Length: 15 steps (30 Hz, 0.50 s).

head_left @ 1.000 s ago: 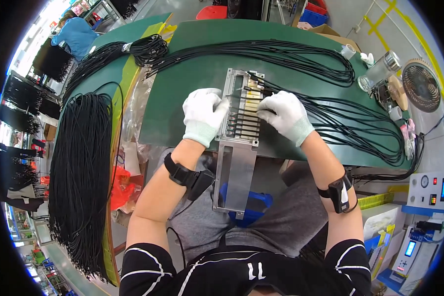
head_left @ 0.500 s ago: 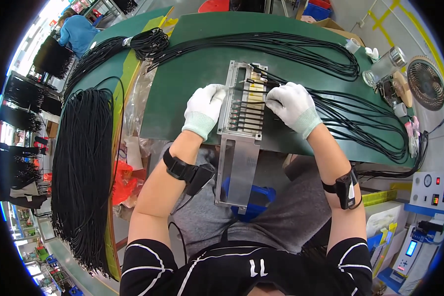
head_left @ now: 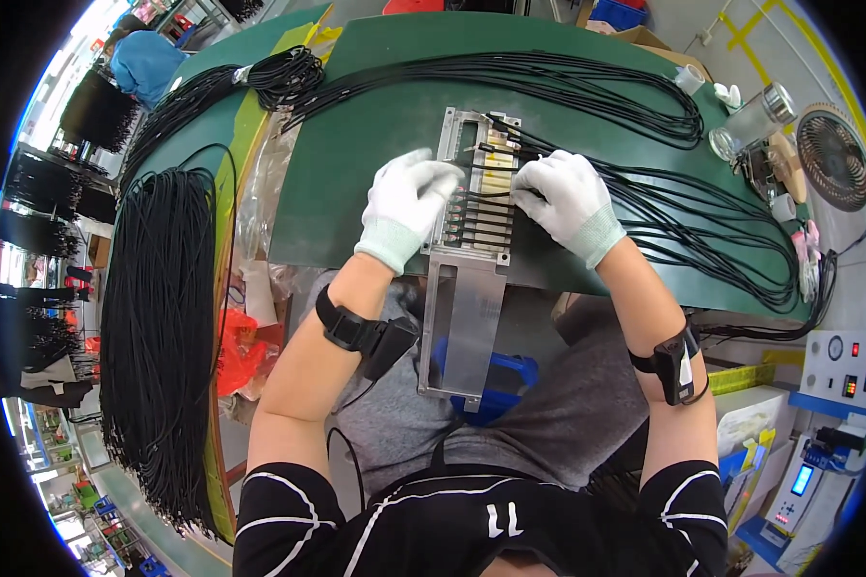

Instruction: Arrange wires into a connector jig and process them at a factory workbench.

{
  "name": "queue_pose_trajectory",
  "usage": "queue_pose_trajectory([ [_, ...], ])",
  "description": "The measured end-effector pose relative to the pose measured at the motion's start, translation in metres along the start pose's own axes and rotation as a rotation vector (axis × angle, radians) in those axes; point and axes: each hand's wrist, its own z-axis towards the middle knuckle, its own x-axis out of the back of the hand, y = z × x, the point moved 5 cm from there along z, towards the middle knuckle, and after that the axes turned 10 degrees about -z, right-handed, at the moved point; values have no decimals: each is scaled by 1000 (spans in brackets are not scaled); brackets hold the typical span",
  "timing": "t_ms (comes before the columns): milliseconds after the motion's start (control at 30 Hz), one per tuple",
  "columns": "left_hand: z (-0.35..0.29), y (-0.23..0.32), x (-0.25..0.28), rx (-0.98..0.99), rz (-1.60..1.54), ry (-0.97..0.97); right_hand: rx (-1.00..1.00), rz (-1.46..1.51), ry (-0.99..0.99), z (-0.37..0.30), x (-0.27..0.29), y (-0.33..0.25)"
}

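A metal fixture [head_left: 449,146] with a row of slots lies across the near edge of the green table. Several black cables [head_left: 483,218] lie side by side in its slots, their ends toward the left rail. My right hand [head_left: 563,200], in a white glove, pinches a black cable at the fixture's right side. My left hand [head_left: 406,200], also gloved, reaches over the left rail with thumb and fingers drawn together near the cable ends. What sits between those fingertips is too small to make out. A flat metal plate [head_left: 471,317] extends from the fixture over my lap.
Long black cables [head_left: 702,216] loop across the green table [head_left: 356,115] to the right. Another cable bundle [head_left: 539,72] lies at the back. A thick cable bunch [head_left: 164,327] hangs at left. A glass jar [head_left: 755,120] and a fan [head_left: 832,159] stand at right.
My left hand has moved right, its fingertips now over the fixture's slots instead of beside the left rail. My right hand has shifted slightly down and left along the cables.
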Motion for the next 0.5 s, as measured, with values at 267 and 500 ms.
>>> queue_pose_trajectory([
  [267,-18,39,-29,-427,648,-71,-45,-28,0,0,-7,12],
  [500,-16,35,-37,-452,696,-36,-210,-281,-84,8,-19,38],
])
